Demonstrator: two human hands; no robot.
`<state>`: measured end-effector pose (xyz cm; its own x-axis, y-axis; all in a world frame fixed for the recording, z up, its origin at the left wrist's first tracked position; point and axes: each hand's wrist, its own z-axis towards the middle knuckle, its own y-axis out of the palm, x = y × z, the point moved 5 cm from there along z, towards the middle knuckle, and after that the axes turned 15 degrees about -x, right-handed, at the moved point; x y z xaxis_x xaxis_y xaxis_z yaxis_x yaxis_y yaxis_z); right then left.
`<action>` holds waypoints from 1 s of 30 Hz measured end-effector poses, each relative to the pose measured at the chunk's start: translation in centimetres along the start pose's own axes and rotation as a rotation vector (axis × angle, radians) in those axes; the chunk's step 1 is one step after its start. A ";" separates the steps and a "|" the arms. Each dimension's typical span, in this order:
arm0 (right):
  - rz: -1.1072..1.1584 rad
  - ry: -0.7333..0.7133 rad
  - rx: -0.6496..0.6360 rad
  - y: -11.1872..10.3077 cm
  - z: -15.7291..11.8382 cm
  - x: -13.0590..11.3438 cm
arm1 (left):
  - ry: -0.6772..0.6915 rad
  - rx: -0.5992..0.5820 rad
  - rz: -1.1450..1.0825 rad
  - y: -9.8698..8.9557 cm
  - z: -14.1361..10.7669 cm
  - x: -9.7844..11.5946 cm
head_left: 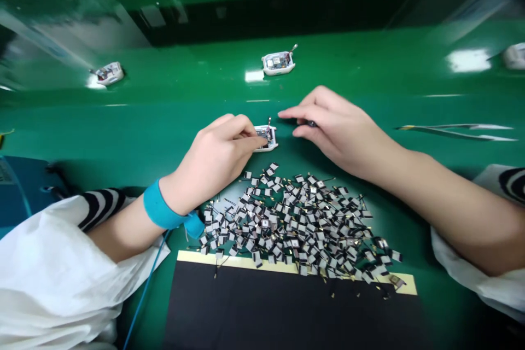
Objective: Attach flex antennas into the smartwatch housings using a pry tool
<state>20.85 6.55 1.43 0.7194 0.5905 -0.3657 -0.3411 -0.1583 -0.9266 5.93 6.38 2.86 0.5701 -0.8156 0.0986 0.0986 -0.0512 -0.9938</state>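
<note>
My left hand grips a small white device housing with a circuit board inside, its fingers covering the left part. A short lead sticks up from the housing's top edge. Just to the right is my right hand, with a small dark part between thumb and curled fingers; its exact kind is hidden. The right index finger points toward the housing without touching it. Below both hands lies a heap of small black-and-grey parts with thin leads.
Another open housing lies beyond my hands, one at far left, and a partly visible one at the right edge. Tweezers lie at right. A black sheet with a yellow strip is in front. A blue cord runs from my wristband.
</note>
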 end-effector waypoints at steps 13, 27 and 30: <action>0.073 -0.160 0.059 -0.8 -1.2 -1.4 | 0.046 0.034 0.007 0.1 -0.3 0.0; 0.754 -0.062 0.303 0.1 0.9 -1.5 | 0.030 0.021 0.013 0.2 -0.3 0.1; 0.750 -0.070 0.291 0.4 1.0 -1.5 | 0.024 0.015 0.022 0.2 -0.3 0.1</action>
<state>19.00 6.41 1.74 0.1998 0.4589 -0.8657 -0.8690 -0.3253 -0.3730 5.79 6.16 2.63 0.5529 -0.8299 0.0749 0.0985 -0.0241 -0.9948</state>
